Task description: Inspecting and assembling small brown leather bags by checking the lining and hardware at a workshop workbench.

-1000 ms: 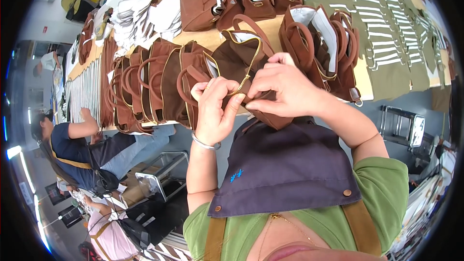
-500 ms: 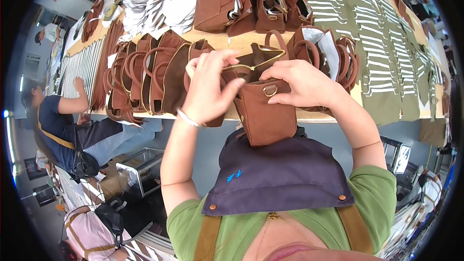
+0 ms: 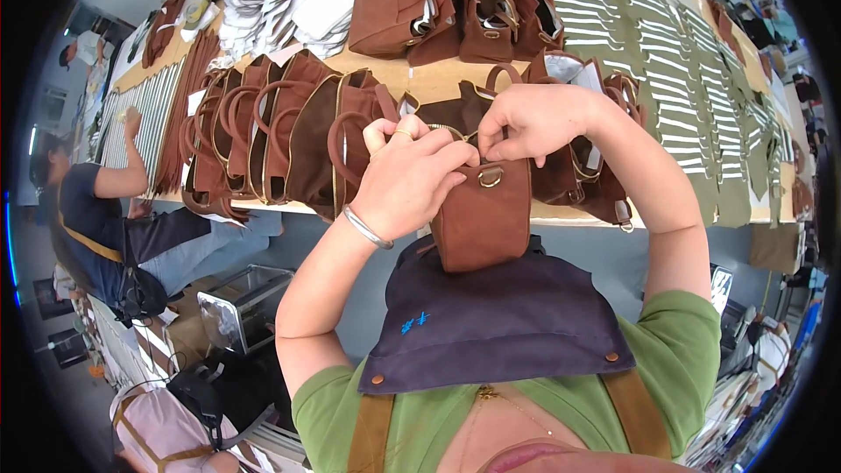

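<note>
A brown handbag stands at the table's front edge, close against my apron, with its narrow end toward me. A metal D-ring sits on that end. My left hand is closed on the bag's upper edge, its thumb and fingertips pressed together there. Bent into a pinch, my right hand meets it at the same top corner, beside the end of the gold zipper. The fingers cover whatever small part lies between them. Behind the hands, the bag's dark opening is partly visible.
Brown handbags stand in a row on the left, with others behind. White pieces are heaped at the far left. Green and white strips cover the right side. A co-worker works at the table's left.
Both hands have come together at the bag's top corner and closed there; the left moved right from its spread pose. Bags to the right have shifted or tipped. The co-worker's arm has risen.
</note>
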The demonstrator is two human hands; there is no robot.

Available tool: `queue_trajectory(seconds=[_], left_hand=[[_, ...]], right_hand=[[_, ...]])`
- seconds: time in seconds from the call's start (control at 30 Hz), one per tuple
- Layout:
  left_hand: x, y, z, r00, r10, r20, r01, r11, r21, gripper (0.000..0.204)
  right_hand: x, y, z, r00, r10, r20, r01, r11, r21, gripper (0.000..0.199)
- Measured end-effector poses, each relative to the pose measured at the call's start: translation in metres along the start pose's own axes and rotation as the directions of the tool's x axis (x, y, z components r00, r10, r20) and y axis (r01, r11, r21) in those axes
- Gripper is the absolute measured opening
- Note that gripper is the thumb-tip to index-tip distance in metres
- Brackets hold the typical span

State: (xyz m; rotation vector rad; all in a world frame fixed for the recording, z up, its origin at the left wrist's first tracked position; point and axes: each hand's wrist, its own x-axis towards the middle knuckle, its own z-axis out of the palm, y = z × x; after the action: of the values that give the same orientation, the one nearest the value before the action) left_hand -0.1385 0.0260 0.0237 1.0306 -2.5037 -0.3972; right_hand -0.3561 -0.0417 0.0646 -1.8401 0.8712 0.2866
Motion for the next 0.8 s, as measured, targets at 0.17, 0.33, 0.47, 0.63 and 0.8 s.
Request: queue_trajectory(seconds=[0.17,0.33,0.47,0.63,0.8], left_hand=[[0.0,-0.003,0.006,0.995,0.093,0.028,-0.089,0.99,-0.11,0.018],[-0.002,-0.003,0.002,0.998,0.051,0.024,-0.048,0.993,-0.109,0.014],[-0.004,-0.008,0.001,0.998,-0.058,-0.004,0.057,0.992,-0.111,0.008],[-0.002,-0.01,0.001,0.998,-0.061,-0.025,0.059,0.994,-0.09,0.013],[0.0,-0.013,-0.001,0.989,-0.148,0.009,0.147,0.973,-0.176,0.014]], right_hand=[[0.009,-0.004,0.009,0.98,-0.15,-0.132,0.055,0.837,-0.544,0.014],[0.008,0.001,0.013,0.942,-0.305,-0.143,0.179,0.814,-0.553,0.013],[-0.001,0.012,0.001,0.952,-0.244,-0.183,0.17,0.923,-0.345,0.023],[0.002,0.013,0.001,0.966,-0.232,-0.111,0.186,0.93,-0.316,0.023],[0.004,0.012,0.0,0.964,-0.256,-0.067,0.223,0.922,-0.318,0.014]])
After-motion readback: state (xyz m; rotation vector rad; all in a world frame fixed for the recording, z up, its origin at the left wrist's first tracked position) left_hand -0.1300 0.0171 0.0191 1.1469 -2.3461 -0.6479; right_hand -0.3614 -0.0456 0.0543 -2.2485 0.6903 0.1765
